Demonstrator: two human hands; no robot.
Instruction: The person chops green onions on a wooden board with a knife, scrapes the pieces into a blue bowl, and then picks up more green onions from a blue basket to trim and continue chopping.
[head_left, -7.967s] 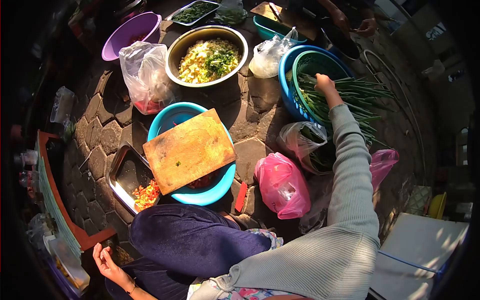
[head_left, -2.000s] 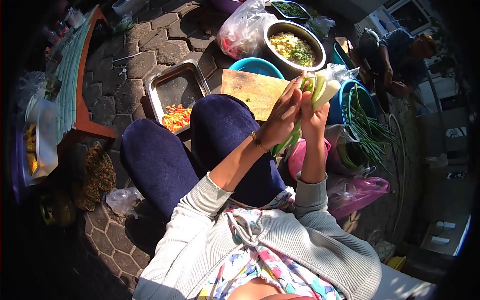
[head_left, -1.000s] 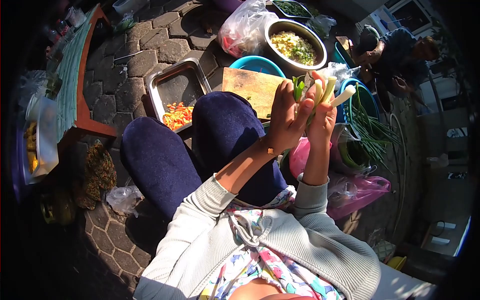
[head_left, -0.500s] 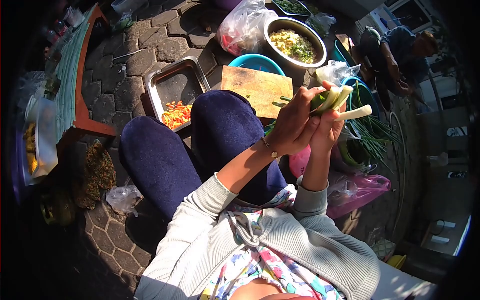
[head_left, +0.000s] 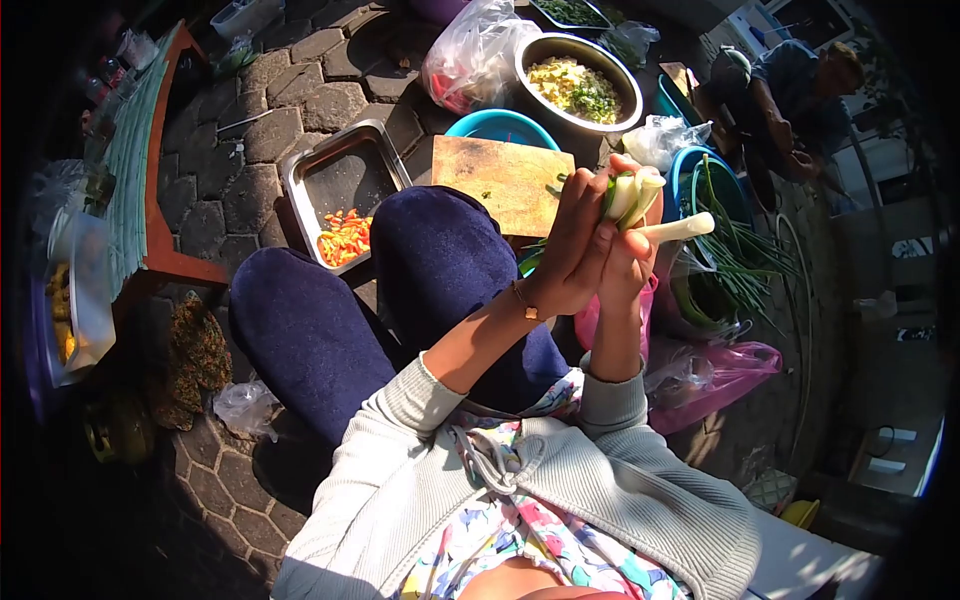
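scallions (head_left: 640, 205) now bunched upright between left hand (head_left: 575, 255) and right hand (head_left: 628, 268) (fingers of both wrapped tight), white ends regathered after fanning.

Both the left hand (head_left: 572, 252) and right hand (head_left: 630, 262) grip a bunch of leeks (head_left: 640, 205) above the cutting board (head_left: 495, 178).

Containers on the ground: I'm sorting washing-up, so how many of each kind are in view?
Metal bowl: 1
Metal trays: 2
Plastic basins: 3
Total: 6
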